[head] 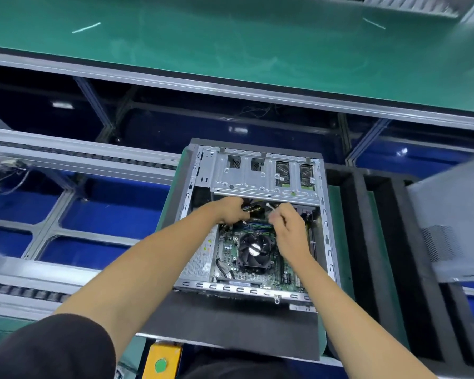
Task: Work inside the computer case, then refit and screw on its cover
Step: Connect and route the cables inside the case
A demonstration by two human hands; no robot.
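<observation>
The computer case (253, 220) lies open on its side on a dark pad on the worktop (230, 324), while the cover (452, 222) waits well off to the right. Both hands are deep among the cables (253, 210) just under the drive cage (263, 173). The left hand (231, 212) is curled round a bundle of wires; the right hand (286, 222) pinches a pale connector. The risk: tug too hard and a plug could pull loose, or a stray wire could sag onto the fan (255, 248).
</observation>
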